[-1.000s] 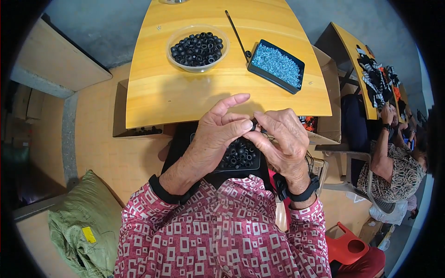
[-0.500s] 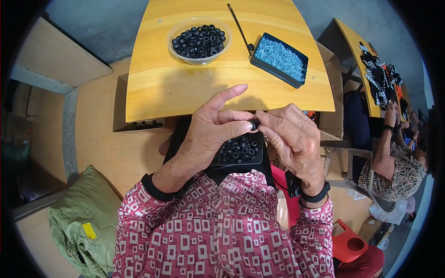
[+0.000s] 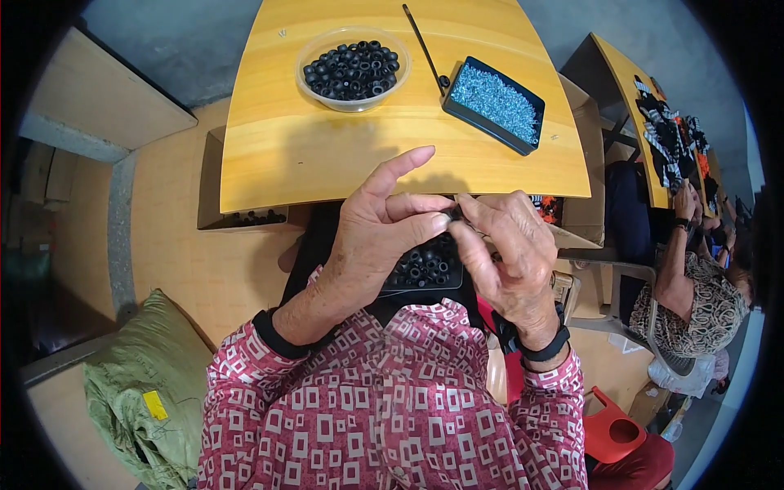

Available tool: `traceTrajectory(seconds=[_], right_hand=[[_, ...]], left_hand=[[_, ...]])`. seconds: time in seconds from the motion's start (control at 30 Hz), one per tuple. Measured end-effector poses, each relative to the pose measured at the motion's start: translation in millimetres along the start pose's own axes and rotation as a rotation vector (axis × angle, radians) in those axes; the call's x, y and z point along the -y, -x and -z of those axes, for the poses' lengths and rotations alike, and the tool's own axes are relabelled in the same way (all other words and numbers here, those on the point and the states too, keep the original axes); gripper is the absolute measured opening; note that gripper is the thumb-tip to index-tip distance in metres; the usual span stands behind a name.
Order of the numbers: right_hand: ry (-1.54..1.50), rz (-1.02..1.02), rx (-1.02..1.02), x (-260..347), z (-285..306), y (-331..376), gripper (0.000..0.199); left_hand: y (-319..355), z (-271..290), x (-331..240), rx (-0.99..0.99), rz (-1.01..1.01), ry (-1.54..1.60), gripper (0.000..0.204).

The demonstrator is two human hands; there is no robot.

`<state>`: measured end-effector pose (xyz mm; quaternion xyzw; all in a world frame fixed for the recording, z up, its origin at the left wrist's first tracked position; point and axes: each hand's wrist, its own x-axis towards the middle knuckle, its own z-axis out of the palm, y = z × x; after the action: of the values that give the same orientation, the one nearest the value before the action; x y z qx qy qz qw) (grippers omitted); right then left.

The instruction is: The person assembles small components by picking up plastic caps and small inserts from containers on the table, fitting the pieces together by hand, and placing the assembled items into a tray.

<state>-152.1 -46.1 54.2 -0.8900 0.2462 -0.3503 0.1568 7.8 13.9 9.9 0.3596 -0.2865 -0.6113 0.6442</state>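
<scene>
My left hand [image 3: 363, 233] pinches a small black rounded cap [image 3: 452, 213] between thumb and forefinger, with another finger stretched up and away. My right hand [image 3: 514, 249] has thumb and fingertips closed against the cap's other side. The fingers cover most of it, so its detail is hidden. Directly below both hands, on my lap, lies a black tray [image 3: 425, 287] holding many similar hollow black caps [image 3: 426, 263]. On the table, a clear plastic bowl [image 3: 347, 106] is full of the same caps. Right of it, a black rectangular tray [image 3: 487, 129] contains small shiny light-blue pieces [image 3: 498, 98].
A thin black stick [image 3: 420, 37] lies beside the tray on the yellow table [image 3: 245, 155]. Cardboard boxes [image 3: 214, 175] stand under both table sides. A green sack [image 3: 151, 367] leans at left. To the right are a seated co-worker [image 3: 694, 294] and a red plastic stool [image 3: 612, 433].
My right hand has turned slightly, its fingers shifting over the cap so less of it shows. My left hand keeps its pinch almost unmoved.
</scene>
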Motion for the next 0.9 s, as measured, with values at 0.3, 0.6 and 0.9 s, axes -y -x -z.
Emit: traceTrajectory(seconds=[0.3, 0.6, 0.9], right_hand=[[0.061, 0.039, 0.01, -6, -3, 5, 0.03], [0.06, 0.082, -0.066, -7, -8, 9, 0.028], [0.123, 0.148, -0.057, -13, -14, 10, 0.028]], left_hand=[[1, 2, 2, -0.002, 0.144, 0.116, 0.064], [2, 3, 2, 0.038, 0.19, 0.123, 0.065], [-5, 10, 4, 0.058, 0.214, 0.118, 0.061]])
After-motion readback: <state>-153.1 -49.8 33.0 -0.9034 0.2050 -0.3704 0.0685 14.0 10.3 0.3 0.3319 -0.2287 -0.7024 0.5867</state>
